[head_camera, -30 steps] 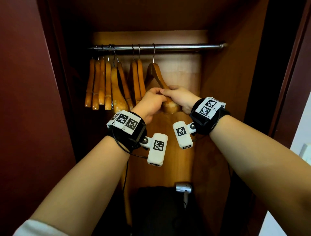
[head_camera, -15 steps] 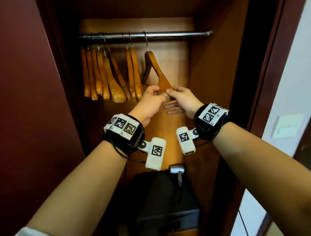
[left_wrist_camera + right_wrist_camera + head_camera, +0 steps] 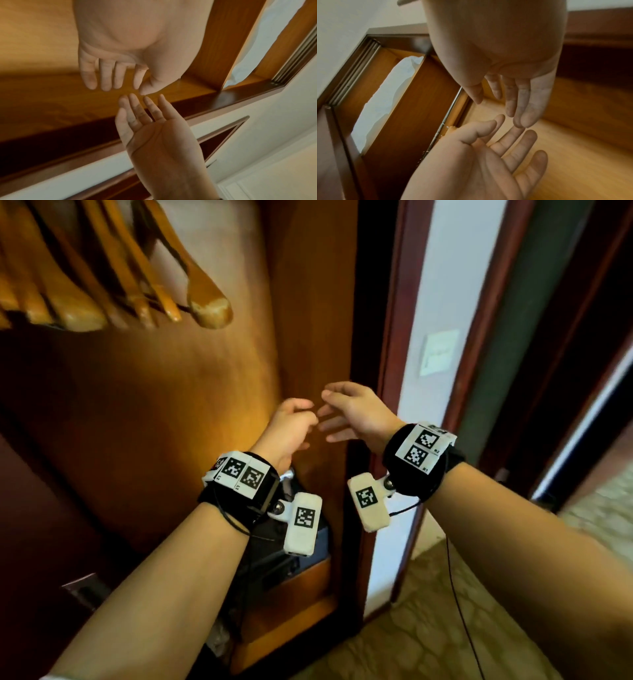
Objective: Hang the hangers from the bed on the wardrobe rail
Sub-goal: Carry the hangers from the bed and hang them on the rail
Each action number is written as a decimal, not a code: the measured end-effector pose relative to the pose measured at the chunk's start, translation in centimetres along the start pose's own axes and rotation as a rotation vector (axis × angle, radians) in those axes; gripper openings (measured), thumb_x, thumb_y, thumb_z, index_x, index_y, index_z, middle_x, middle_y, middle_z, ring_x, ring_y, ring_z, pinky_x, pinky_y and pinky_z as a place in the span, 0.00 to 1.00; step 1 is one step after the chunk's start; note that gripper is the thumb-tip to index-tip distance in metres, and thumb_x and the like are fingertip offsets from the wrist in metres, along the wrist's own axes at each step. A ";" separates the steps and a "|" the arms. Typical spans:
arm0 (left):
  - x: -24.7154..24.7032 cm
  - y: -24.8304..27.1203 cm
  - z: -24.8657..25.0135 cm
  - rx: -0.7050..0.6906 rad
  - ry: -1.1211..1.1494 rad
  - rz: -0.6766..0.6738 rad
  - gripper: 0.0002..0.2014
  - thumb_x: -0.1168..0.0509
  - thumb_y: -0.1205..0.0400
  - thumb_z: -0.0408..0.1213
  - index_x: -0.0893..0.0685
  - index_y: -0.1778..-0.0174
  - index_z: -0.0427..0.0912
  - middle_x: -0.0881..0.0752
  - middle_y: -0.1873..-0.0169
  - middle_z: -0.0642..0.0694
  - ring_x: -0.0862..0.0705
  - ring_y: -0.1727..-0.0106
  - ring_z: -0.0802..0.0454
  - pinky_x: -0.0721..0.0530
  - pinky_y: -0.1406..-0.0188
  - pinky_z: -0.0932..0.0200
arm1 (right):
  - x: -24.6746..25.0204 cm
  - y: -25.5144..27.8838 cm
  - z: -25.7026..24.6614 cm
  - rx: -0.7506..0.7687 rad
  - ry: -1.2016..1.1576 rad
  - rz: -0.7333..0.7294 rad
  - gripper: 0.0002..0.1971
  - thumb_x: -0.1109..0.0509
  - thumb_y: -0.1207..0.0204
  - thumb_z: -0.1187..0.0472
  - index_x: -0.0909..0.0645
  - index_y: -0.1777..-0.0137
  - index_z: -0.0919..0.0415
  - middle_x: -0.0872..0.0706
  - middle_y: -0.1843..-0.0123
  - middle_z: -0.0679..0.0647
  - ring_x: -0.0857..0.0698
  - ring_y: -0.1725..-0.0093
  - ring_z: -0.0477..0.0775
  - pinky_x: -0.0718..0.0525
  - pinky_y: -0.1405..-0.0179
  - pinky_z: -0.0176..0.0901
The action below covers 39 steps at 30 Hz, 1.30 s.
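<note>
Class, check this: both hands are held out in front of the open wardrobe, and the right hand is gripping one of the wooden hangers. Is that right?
Not quite. The right hand grips nothing: its fingers are loosely spread, as the right wrist view shows. The left hand is bare too, and the wooden hangers hang apart from both, above them in the open wardrobe.

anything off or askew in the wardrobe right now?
Nothing stands out. The wooden hangers hang in a bunch at top left, the nearest one angled but intact. Left hand and right hand are both empty below them.
</note>
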<state>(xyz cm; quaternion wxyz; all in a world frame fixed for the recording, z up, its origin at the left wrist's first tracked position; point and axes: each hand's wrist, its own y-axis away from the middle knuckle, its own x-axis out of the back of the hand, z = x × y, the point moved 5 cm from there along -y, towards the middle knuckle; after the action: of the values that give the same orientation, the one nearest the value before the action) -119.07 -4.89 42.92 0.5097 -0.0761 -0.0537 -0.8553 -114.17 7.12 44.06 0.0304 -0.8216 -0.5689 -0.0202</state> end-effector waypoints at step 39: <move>-82.3 70.9 -4.3 -0.061 -0.430 -1.738 0.08 0.40 0.18 0.30 0.19 0.54 0.47 0.18 0.58 0.47 0.20 0.56 0.49 0.23 0.56 0.54 | 49.0 95.4 21.6 -0.422 -0.418 1.711 0.10 0.34 0.16 0.60 0.22 0.37 0.62 0.16 0.58 0.59 0.13 0.66 0.57 0.15 0.68 0.45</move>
<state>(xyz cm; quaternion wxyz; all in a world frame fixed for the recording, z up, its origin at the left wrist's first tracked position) -18.42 31.86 24.43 -0.3415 -0.1808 -0.1642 -0.9076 -7.69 20.98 23.28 -0.2201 -0.9392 0.2576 0.0551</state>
